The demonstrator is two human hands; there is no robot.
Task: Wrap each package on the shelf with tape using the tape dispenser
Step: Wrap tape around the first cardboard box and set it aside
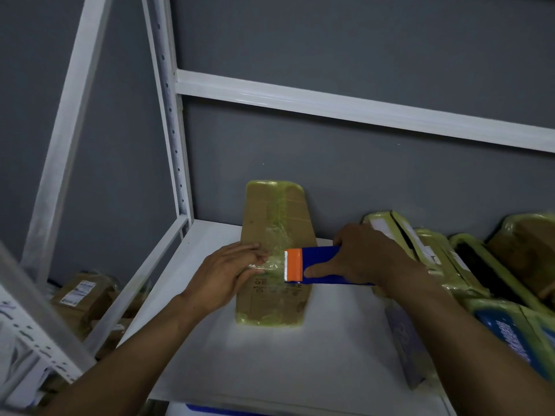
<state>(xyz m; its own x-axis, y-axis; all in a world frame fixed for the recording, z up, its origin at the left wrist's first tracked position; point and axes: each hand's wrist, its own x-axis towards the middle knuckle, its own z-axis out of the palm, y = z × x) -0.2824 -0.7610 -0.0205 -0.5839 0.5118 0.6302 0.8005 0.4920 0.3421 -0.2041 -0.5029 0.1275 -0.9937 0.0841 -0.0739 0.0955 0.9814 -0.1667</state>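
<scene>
Right hand (pixel 369 256) around tape dispenser (pixel 322 254) atop package (pixel 270 211)

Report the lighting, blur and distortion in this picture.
Head view: dim, brightest on the white shelf before the brown package; tape on it glints; wide lens splays the shelf posts; packages at right and lower-left frame are blurred.

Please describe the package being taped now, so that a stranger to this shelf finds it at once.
On the white shelf, look left of centre, by the grey wall. The brown package lies flat under the left hand and the blue tape dispenser. Unlike the packages leaning together at the right, it lies alone.
</scene>
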